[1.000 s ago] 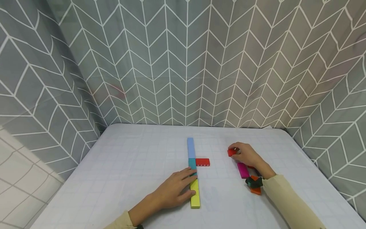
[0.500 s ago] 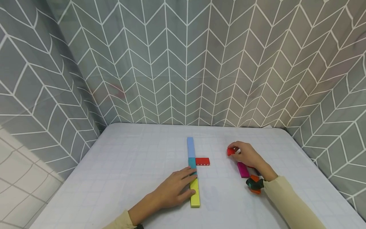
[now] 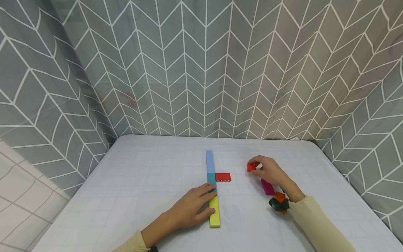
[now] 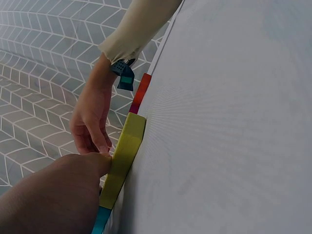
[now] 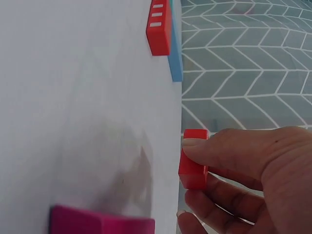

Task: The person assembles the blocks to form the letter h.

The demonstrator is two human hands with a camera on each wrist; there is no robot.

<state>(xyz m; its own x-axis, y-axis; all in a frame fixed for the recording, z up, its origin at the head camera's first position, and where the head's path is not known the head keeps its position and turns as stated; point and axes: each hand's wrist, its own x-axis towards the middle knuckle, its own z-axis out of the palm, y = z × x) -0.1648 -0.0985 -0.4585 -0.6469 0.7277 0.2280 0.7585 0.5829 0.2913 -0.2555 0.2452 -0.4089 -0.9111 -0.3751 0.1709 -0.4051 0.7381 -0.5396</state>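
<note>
My right hand [image 3: 270, 171] pinches a small red block [image 3: 251, 167] between thumb and fingers; the right wrist view shows the thumb lying across the red block [image 5: 195, 168]. My left hand [image 3: 190, 209] lies over a line of blocks, fingers extended on the teal block [image 3: 211, 177] and the near yellow block [image 3: 214, 219]. A light blue block [image 3: 210, 161] continues that line at the far end. Off its right side extends another red block [image 3: 223, 177] with white marks along one face. Part of the teal block is hidden under my fingers.
Beneath and beside my right wrist lie a magenta block [image 3: 267, 187] and an orange block [image 3: 280, 196], the latter partly covered by the dark wrist camera [image 3: 278, 204]. The white-covered table [image 3: 126, 175] ends at a grey patterned curtain [image 3: 195, 70].
My right hand has shifted slightly left with the small red block in its pinch. My left hand stays where it was on the line of blocks.
</note>
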